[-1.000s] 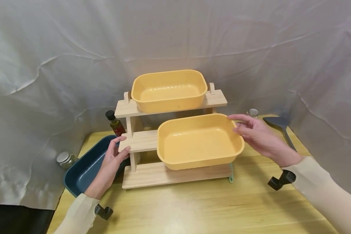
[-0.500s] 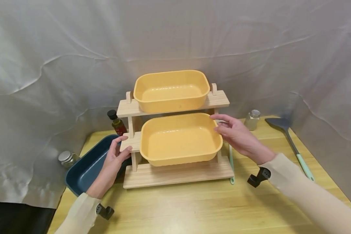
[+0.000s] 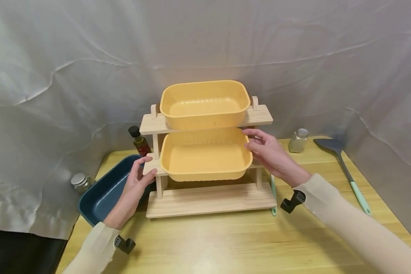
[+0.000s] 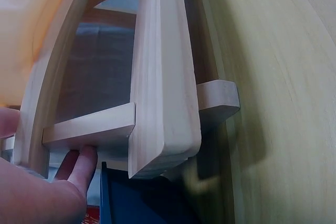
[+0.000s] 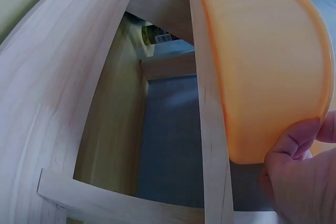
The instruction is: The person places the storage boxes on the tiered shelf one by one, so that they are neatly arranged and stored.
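At the centre of the head view, a yellow basin (image 3: pixel 205 154) with rounded corners sits upright at the middle shelf (image 3: pixel 151 165) of a three-step wooden rack (image 3: pixel 212 199), jutting past its front edge; whether its whole base rests there, I cannot tell. It looks like thin, stiff plastic: probably light, hard to break, a little slippery on its glossy walls, and best taken by the rim at both short ends.

Taking that basin as the clock's centre, at three o'clock the right hand (image 3: pixel 274 154) pinches the rim, thumb and fingers nearly closed on it. At eight o'clock the left hand (image 3: pixel 131 190) grips the shelf's end, thumb and fingers parted by roughly the board's depth.

At twelve, on the top shelf, stands a second yellow basin (image 3: pixel 205 108). Farther out are a dark bottle (image 3: pixel 141 144) at ten, a blue basin (image 3: pixel 106 198) at eight, a lidded jar (image 3: pixel 82 182) near nine, another jar (image 3: pixel 298 141) and a spatula (image 3: pixel 344 167) near three.
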